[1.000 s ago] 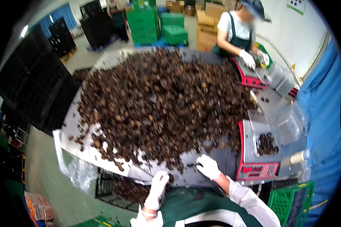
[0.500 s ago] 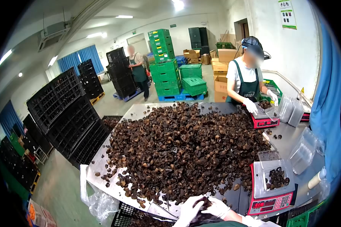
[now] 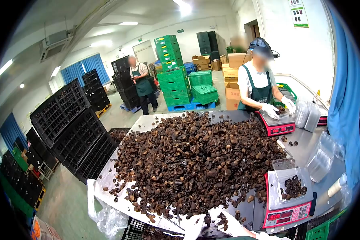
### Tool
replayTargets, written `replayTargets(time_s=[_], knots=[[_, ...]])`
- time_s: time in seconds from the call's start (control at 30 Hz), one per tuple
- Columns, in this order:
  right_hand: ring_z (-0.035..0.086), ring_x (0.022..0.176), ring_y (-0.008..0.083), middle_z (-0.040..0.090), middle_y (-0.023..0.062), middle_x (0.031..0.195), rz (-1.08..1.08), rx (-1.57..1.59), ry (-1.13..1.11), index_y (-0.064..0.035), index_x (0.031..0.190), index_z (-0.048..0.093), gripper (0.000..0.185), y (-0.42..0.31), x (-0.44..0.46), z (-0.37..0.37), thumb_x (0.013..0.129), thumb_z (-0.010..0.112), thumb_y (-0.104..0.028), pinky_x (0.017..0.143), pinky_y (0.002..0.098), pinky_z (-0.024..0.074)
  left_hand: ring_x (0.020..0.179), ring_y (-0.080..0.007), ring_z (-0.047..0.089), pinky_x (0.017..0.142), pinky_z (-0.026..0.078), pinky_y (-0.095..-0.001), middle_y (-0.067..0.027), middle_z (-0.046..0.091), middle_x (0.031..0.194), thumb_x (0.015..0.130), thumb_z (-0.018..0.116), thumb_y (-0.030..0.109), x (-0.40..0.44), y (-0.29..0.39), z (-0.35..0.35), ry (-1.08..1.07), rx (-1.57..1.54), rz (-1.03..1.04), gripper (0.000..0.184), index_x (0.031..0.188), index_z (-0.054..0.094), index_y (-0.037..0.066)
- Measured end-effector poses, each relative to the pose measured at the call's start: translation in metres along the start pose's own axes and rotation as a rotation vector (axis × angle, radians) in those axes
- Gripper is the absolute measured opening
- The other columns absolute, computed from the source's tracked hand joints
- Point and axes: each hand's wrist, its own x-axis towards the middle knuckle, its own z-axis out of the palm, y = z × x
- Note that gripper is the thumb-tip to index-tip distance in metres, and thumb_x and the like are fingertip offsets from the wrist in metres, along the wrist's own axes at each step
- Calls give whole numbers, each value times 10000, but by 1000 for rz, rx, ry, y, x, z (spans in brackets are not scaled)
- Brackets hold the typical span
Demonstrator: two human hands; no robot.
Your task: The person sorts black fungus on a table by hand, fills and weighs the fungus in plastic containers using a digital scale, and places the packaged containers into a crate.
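Observation:
A large heap of dark brown wood ear mushrooms [image 3: 192, 160] covers the steel table. At the near edge, my white-gloved left hand [image 3: 193, 227] is closed, with dark mushroom pieces at its fingertips. Just to its right, my gloved right hand [image 3: 233, 227] has its fingers bent around a small mushroom piece [image 3: 223, 219]. Right of my hands stands a red digital scale [image 3: 286, 214]. On it rests an open clear plastic box [image 3: 279, 182] with some mushrooms inside.
Across the table a co-worker [image 3: 261, 82] in white gloves works at a second red scale [image 3: 281, 129]. Stacked clear boxes [image 3: 323, 158] lie at right. Black crates [image 3: 74, 128] lean at left; green crates [image 3: 174, 84] stand behind. A plastic bag [image 3: 111, 221] hangs at the near-left corner.
My hands have moved apart and slightly lower, with mushroom pieces now showing between them. The co-worker's hands shifted a little at the far scale. The person at the back has turned.

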Motion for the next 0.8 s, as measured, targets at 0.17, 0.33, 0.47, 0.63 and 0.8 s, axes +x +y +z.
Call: replayTargets(time_s=[0.17, 0.33, 0.47, 0.63, 0.8], knots=[[544, 758, 109, 581, 5, 895, -123, 23, 97, -75, 1101, 566, 302, -26, -21, 0, 949, 512, -330, 624, 232, 452, 853, -192, 609, 815, 467, -305, -104, 668, 917, 884, 541, 107, -11, -24, -9, 93, 101, 90, 187, 973, 670, 4], [546, 639, 54, 596, -18, 813, 89, 512, 304, -80, 1029, 598, 247, -56, -6, -70, 924, 536, -294, 496, 186, 429, 837, -192, 600, 783, 471, -297, -103, 651, 884, 913, 510, 120, -2, -29, -10, 122, 24, 34, 203, 940, 659, -16], [604, 677, 121, 660, 54, 862, -31, -355, 873, -32, 1035, 627, 283, -157, -43, -120, 862, 626, -257, 586, 244, 487, 863, -191, 619, 798, 481, -298, -108, 666, 920, 908, 544, 142, 5, -24, -6, 61, 66, 40, 198, 963, 672, 2], [623, 861, 277, 651, 105, 904, -221, -1049, 1048, -68, 930, 663, 237, -144, -67, -202, 765, 696, -234, 776, 352, 488, 875, -189, 626, 806, 484, -297, -108, 671, 938, 901, 559, 142, 7, -8, 4, -33, 89, 69, 192, 977, 676, 9], [592, 872, 302, 626, 115, 890, -258, -1194, 1080, -53, 904, 655, 232, -132, -96, -233, 693, 730, -109, 809, 383, 467, 904, -183, 640, 823, 490, -289, -102, 681, 971, 876, 600, 130, 13, -19, 14, -47, 59, 13, 189, 1014, 679, 28]])
